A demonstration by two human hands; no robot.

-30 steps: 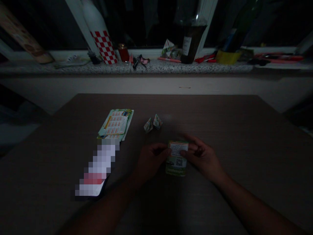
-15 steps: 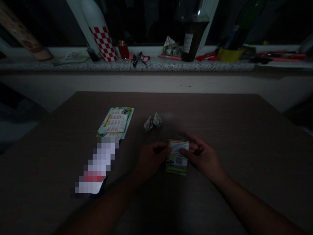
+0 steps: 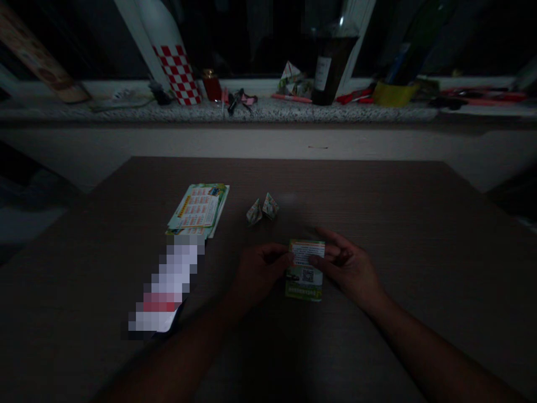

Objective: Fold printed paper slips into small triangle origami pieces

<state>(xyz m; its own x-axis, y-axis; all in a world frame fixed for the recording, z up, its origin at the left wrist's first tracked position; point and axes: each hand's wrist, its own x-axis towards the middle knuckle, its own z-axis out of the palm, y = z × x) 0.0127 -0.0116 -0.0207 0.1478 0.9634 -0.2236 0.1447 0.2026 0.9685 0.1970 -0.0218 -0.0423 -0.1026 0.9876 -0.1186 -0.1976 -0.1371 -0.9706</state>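
The scene is dim. A small green printed card (image 3: 305,277) with a code square lies on the brown table (image 3: 377,207), its top part folded over. My left hand (image 3: 257,274) pinches the card's left edge. My right hand (image 3: 346,267) presses thumb and fingers on the card's right edge and folded top. Two small folded paper shapes (image 3: 262,209) sit just beyond the card. A stack of similar printed cards (image 3: 198,210) lies to the left.
A blurred-out flat object (image 3: 165,288) lies at the left of the table. Behind the table runs a speckled sill (image 3: 235,113) with a checkered bottle (image 3: 176,70), a dark bottle (image 3: 328,70), a small red jar, pens, clips and folded paper.
Both hands stay on the card; the fold at its top has been pressed slightly flatter. The view shifted a little.
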